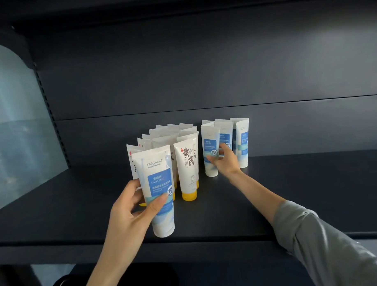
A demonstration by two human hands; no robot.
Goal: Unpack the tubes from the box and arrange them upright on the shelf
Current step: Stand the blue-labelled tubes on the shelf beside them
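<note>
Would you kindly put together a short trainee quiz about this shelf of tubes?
1. True or false: the left hand holds a blue-label tube cap down.
2. The brown-lettered tubes have caps that are: A yellow, B red, C green.
3. Fill in: the right hand grips the front tube of the ___-label group on the shelf.
Key: 1 true; 2 A; 3 blue.

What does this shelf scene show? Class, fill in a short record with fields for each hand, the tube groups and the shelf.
left hand: grips a blue-label tube, upright
right hand: grips the front white-capped tube
yellow-capped tubes: upright, clustered on the left
white-capped group: upright, on the right
shelf: dark, bears both groups
</note>
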